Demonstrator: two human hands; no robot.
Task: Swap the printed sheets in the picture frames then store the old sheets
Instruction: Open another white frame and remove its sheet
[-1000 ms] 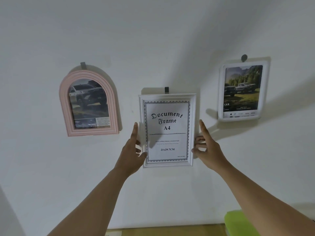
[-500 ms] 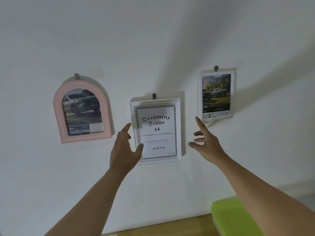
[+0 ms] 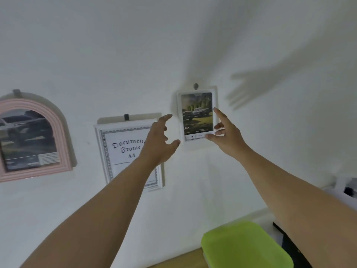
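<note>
Three frames hang on the white wall. A small white frame [image 3: 197,116] with a car print hangs from a hook at centre right. My left hand [image 3: 161,140] is spread open just left of it, thumb near its lower left corner. My right hand [image 3: 225,135] is open at its right edge, fingers touching the lower right side. A white A4 frame [image 3: 123,151] reading "Document Frame A4" hangs left of it, partly hidden by my left forearm. A pink arched frame [image 3: 32,138] with a car print hangs at far left.
A lime green lid or tray [image 3: 245,246] lies on a wooden surface [image 3: 173,262] at the bottom right. A dark object [image 3: 347,190] sits at the right edge. My hand's shadow falls on the wall right of the small frame.
Both hands left the A4 frame and moved right and up to the small white frame. The view swung right, pushing the pink frame to the left edge.
</note>
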